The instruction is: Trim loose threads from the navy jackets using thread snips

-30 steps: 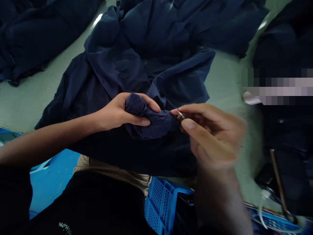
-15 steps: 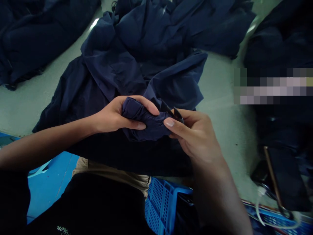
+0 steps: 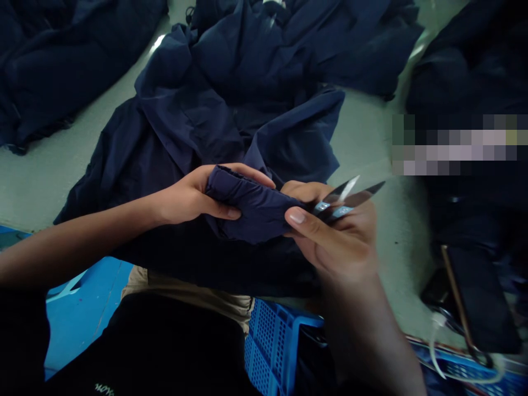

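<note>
A navy garment (image 3: 198, 118) lies crumpled in front of me, and its gathered, band-like edge (image 3: 256, 212) is raised between my hands. Fingers behind and thumb in front, my left hand (image 3: 192, 195) is closed on the left end of that edge. My right hand (image 3: 338, 231) pinches the other end between thumb and fingers. It also holds a pair of thread snips (image 3: 336, 201), whose two pointed blades stick out to the upper right, apart from the cloth. The handle of the snips is hidden in the palm.
More navy cloth lies at the upper left (image 3: 70, 66) and in a dark pile on the right (image 3: 466, 220). A phone (image 3: 480, 302) and a white cable (image 3: 437, 346) are at the lower right. Below the table edge stands a blue plastic crate (image 3: 272, 341).
My right hand has turned and shifted slightly right, so the snips' blades now point away to the upper right. The gathered edge is stretched flatter between my hands.
</note>
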The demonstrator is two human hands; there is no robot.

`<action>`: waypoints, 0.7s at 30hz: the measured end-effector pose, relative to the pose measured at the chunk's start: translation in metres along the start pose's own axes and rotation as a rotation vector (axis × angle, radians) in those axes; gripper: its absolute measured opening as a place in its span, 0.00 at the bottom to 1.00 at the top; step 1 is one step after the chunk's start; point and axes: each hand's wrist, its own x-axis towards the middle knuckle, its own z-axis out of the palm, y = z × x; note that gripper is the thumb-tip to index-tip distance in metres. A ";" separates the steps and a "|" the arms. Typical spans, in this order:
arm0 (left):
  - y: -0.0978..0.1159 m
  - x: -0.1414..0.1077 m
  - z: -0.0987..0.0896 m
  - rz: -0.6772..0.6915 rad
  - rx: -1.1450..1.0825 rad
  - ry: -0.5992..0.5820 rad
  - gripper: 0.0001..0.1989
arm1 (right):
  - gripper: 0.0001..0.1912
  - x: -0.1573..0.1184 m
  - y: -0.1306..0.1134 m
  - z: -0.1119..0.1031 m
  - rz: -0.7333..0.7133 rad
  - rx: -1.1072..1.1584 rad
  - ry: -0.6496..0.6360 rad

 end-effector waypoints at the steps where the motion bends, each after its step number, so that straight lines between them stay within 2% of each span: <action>1: 0.001 -0.001 0.001 -0.022 -0.002 0.008 0.22 | 0.05 0.000 0.001 -0.001 -0.025 -0.039 -0.002; 5: 0.004 -0.003 0.005 -0.146 0.123 0.040 0.15 | 0.08 0.002 0.003 0.001 -0.074 -0.205 0.019; 7: 0.002 -0.002 0.006 -0.135 0.207 0.039 0.14 | 0.11 0.002 0.006 0.002 -0.053 -0.244 0.013; 11: -0.003 0.001 0.004 0.195 0.287 0.073 0.13 | 0.12 0.005 0.017 0.004 0.105 -0.152 0.037; 13: -0.004 0.001 0.004 0.296 0.291 0.065 0.11 | 0.15 0.006 0.022 0.006 0.198 -0.052 0.057; 16: -0.003 -0.002 0.005 0.246 0.259 0.002 0.09 | 0.18 0.007 0.025 0.011 0.276 0.042 0.038; 21: -0.004 -0.006 0.007 0.148 0.150 0.038 0.19 | 0.17 0.006 0.026 0.015 0.240 0.028 0.039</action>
